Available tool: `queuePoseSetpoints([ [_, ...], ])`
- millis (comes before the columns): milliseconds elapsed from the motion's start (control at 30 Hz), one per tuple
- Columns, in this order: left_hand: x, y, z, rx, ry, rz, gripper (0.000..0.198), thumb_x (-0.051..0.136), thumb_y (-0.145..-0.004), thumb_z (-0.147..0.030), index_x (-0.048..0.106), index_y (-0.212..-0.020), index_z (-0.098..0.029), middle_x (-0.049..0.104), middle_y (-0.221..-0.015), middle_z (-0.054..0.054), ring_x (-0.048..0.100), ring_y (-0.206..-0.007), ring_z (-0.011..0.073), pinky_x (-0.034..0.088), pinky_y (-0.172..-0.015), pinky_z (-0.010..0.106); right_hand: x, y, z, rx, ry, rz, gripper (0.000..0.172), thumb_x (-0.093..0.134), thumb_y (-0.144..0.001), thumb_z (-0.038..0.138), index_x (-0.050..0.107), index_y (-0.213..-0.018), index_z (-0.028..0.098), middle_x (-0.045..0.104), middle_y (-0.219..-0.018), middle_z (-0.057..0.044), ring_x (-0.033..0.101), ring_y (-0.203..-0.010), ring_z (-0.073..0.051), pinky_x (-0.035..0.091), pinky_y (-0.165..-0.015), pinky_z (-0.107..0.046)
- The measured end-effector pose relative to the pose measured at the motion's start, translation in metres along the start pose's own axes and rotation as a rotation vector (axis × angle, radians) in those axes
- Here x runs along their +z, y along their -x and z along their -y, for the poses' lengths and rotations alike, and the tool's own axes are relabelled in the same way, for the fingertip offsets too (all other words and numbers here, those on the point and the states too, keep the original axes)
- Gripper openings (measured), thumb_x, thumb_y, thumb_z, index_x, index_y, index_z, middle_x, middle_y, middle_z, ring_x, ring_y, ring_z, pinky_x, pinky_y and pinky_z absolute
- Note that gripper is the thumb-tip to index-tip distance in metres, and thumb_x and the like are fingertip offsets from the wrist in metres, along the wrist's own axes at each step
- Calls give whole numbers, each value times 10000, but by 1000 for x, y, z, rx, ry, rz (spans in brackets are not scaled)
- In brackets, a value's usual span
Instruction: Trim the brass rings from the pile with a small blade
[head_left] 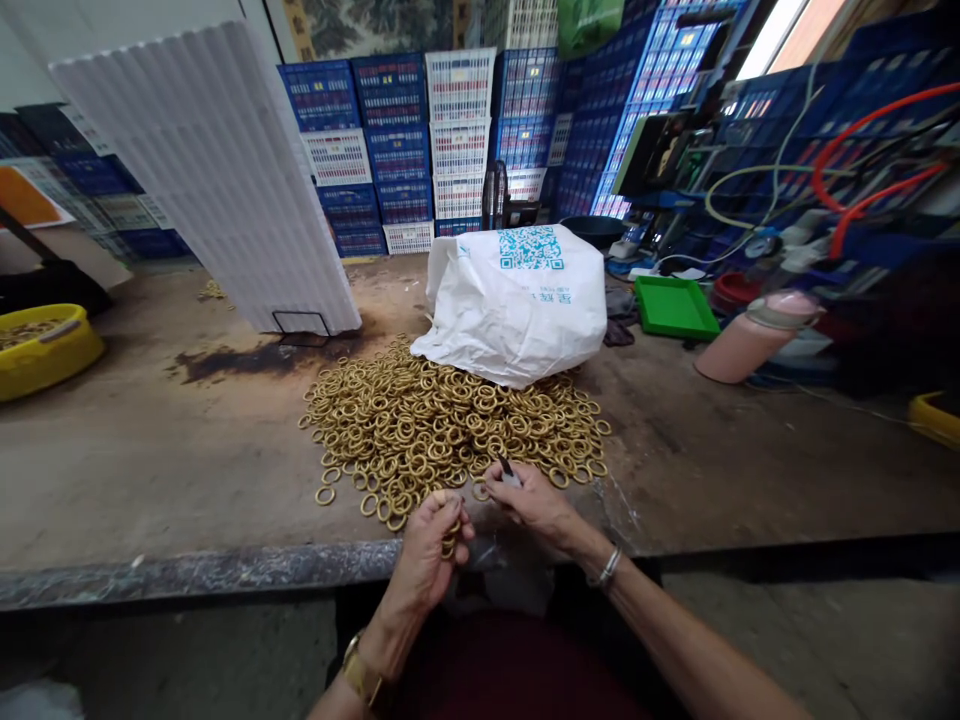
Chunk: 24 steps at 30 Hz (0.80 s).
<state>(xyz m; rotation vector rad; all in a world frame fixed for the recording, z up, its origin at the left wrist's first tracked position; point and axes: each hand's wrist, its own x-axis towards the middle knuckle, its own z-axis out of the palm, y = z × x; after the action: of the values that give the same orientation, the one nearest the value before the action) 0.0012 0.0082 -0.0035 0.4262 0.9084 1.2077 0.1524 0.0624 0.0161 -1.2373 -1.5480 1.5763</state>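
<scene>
A broad pile of brass-coloured rings [420,420] lies on the workbench in front of me. My left hand [433,535] is closed around several rings [450,540] at the pile's near edge. To its right, my right hand [529,498] grips a small knife [509,472] with a dark, pointed blade and a grey body. One loose ring [480,489] sits by my right fingertips; whether they touch it I cannot tell. Behind the pile a white woven sack [525,310] lies on its side, its lower edge over some rings.
A tall white corrugated panel [225,190] stands in a wire holder [301,325] at the left. Further left is a yellow basin [45,350]. On the right are a green tray [675,306] and a tilted pink bottle [754,335]. Stacked crates [394,140] line the back.
</scene>
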Motion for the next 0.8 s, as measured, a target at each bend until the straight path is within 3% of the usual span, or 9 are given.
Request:
queuePoseSetpoints([
  [133,7,0,1,79,-220,-3,313,614,-710,-388,531,-916,-167,495,-599,-42,444,-450,57,287,-343,137,2,6,3,32,-24,47,199,543,-709,359,499,-683,166,369,-495,80,302,-419,-42,235,-399,-171],
  [300,8,-3,3,113,-381,-42,285,575,-726,-435,529,-802,-164,437,-509,-65,359,-392,37,266,-357,135,5,1,-6,13,-41,80,206,553,-712,355,501,-677,159,373,-493,84,298,-419,-32,237,-392,-159],
  [433,8,1,7,146,-475,-93,326,577,-710,-471,549,-838,-173,459,-502,-61,385,-409,49,285,-381,141,12,1,-12,143,-214,42,238,528,-731,406,449,-702,182,382,-494,97,269,-361,-25,202,-334,-155],
  [533,4,2,8,163,-573,-181,413,608,-655,-519,559,-875,-173,494,-486,-53,406,-401,66,307,-383,160,15,3,-13,237,-280,115,243,493,-747,415,444,-679,186,416,-495,88,287,-333,-23,209,-315,-149],
  [633,-1,-8,8,74,-597,-187,545,682,-515,-565,563,-890,-188,555,-521,-40,465,-420,104,340,-382,191,12,0,-16,238,-199,66,236,516,-729,410,477,-677,182,484,-550,65,350,-354,-33,210,-307,-149],
  [800,1,-10,11,-50,-604,-72,506,677,-526,-564,563,-835,-180,531,-508,-43,439,-408,88,313,-370,174,10,0,-20,93,-65,-129,96,600,-636,232,537,-655,162,443,-532,81,348,-437,-29,268,-387,-138],
])
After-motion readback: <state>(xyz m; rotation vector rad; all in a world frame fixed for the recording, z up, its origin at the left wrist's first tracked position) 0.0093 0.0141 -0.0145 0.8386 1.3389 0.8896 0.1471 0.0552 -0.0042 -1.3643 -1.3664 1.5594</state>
